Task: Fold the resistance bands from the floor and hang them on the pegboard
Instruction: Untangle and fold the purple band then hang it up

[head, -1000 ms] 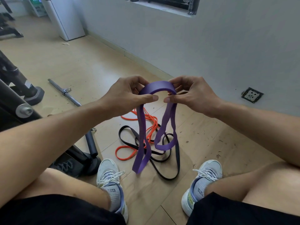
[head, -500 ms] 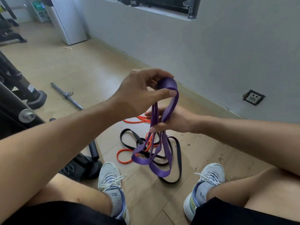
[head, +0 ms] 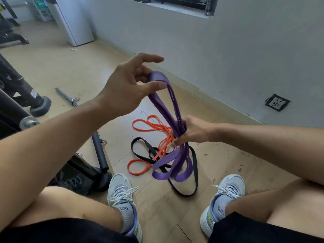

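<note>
A wide purple resistance band [head: 163, 106] is doubled into several strands and held above the floor. My left hand [head: 128, 86] pinches its top fold, with the index finger stretched out. Lower down, my right hand [head: 191, 131] is closed around the bundled strands at their middle. The band's bottom loops [head: 168, 172] hang down toward the floor. On the wooden floor beneath lie a thin orange band [head: 149, 127] and a black band [head: 191, 186], tangled together. No pegboard is in view.
I am crouched with both knees and grey sneakers [head: 122, 195] at the bottom. A metal bar [head: 70, 99] and dark gym machine bases [head: 38, 106] stand left. A grey wall with a floor-level socket [head: 277, 102] runs right; a white cabinet [head: 75, 23] is far back.
Both hands held the band's top loop side by side; now my right hand has slid down and closed around the strands' middle, while my left hand lifted the top fold higher.
</note>
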Demonstrator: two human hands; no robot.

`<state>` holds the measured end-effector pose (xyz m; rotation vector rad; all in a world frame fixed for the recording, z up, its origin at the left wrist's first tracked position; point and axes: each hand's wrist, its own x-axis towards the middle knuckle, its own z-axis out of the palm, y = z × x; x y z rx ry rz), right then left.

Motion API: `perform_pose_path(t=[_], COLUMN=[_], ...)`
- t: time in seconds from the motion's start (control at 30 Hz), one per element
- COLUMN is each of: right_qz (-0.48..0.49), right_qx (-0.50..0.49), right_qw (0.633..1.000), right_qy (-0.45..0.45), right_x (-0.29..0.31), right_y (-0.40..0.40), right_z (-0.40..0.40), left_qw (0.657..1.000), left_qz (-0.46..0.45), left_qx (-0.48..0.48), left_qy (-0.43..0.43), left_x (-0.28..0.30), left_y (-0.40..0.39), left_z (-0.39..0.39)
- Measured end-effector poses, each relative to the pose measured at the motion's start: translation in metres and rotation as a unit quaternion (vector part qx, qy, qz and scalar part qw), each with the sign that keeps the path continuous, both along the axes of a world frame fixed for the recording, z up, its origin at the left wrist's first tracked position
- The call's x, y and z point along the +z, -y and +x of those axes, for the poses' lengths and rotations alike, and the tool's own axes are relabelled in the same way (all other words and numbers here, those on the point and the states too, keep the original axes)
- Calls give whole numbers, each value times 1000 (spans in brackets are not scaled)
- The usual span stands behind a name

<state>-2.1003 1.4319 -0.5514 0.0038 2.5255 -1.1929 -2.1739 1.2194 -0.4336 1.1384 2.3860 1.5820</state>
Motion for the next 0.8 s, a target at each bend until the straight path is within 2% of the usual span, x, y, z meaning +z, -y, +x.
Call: perform_pose_path(t=[0.07, 0.17, 0.27, 0.33, 0.4, 0.5, 0.53, 0.6, 0.7, 0.8], right_qz=[22, 48, 77, 101, 112, 134, 135, 150, 207, 212], right_qx=[-8, -17, -12, -27, -62, -81, -82, -73, -13, 30], right_qw=[1000, 998, 995, 994, 991, 987, 987, 985, 978, 977], right_qy=[18, 47, 57, 42, 23, -15, -26, -38, -26, -4], right_x=[-3, -6, -4, -2, -2, 1, 3, 7, 10, 13], right_y=[-6, -18, -32, -42, -50, -57, -56, -51, -37, -25], right_z=[1, 2, 3, 4, 5, 6, 7, 7, 7, 6], left_qw=[997, 973, 955, 958, 960, 928, 916, 913, 932, 935], left_qz=[56, 157, 178, 114, -16, -248, -301, -333, -320, -330], left_qx=[21, 69, 121, 142, 137, 117, 108, 86, 45, -27], left_qy=[56, 152, 203, 221, 243, 251, 244, 221, 161, 128], left_x=[-2, -4, -20, -41, -67, -97, -100, -100, -88, -81], left_y=[6, 18, 33, 47, 63, 84, 87, 82, 54, 26], left_z=[-6, -22, -44, -58, -68, -74, -73, -69, -53, -31])
